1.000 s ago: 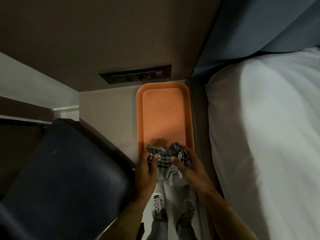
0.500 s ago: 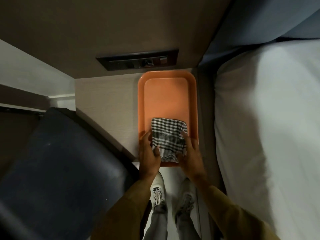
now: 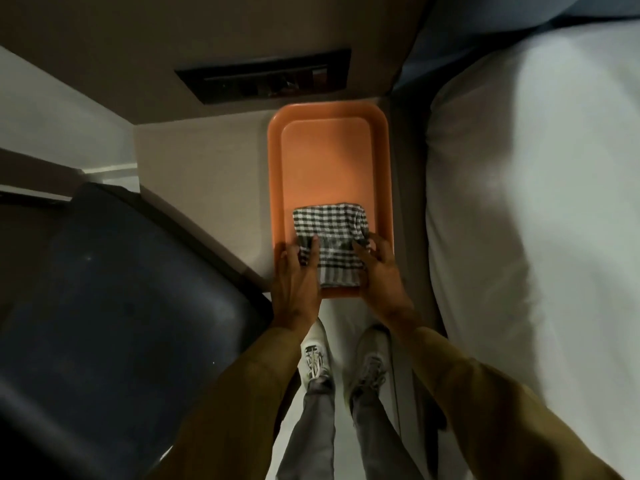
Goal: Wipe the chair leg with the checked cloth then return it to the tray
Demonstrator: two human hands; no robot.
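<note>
The checked cloth [image 3: 332, 240], black and white, lies folded flat in the near end of the orange tray [image 3: 325, 154] on a beige side table. My left hand [image 3: 296, 278] rests on the cloth's left edge with fingers spread. My right hand [image 3: 381, 268] touches its right edge, fingers apart. Neither hand grips the cloth. The chair [image 3: 114, 327] is a dark seat at the left; its legs are hidden below the seat.
A white bed [image 3: 533, 216] fills the right side. A dark socket panel [image 3: 266, 76] sits in the wall behind the tray. My legs and shoes [image 3: 343, 362] stand in the narrow floor gap between chair and bed.
The cloth went from bunched in both hands at the tray's near edge to lying flat and folded inside the tray. Both hands have loosened and now rest at its sides.
</note>
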